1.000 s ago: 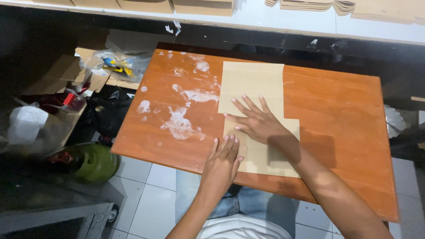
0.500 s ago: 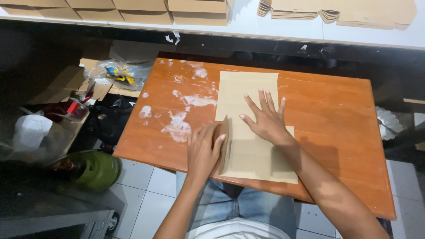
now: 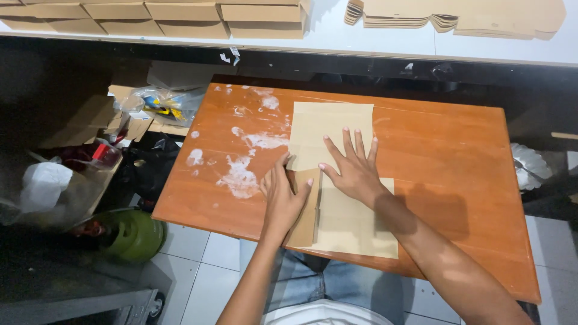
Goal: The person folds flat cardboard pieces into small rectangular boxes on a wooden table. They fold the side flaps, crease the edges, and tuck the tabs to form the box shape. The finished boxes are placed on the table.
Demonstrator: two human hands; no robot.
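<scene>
Both hands work a cardboard sheet on the bench.

The left hand (image 3: 283, 195), fingers together and flat, now lifts the sheet's left flap (image 3: 305, 210) up and inward, where a moment ago it lay flat beside the sheet; a fold looks under way. The right hand (image 3: 351, 168), fingers spread, presses the cardboard sheet (image 3: 337, 180) down just beside the crease. The sheet lies mid-bench (image 3: 445, 174), with white smears (image 3: 241, 177) to its left.
</scene>
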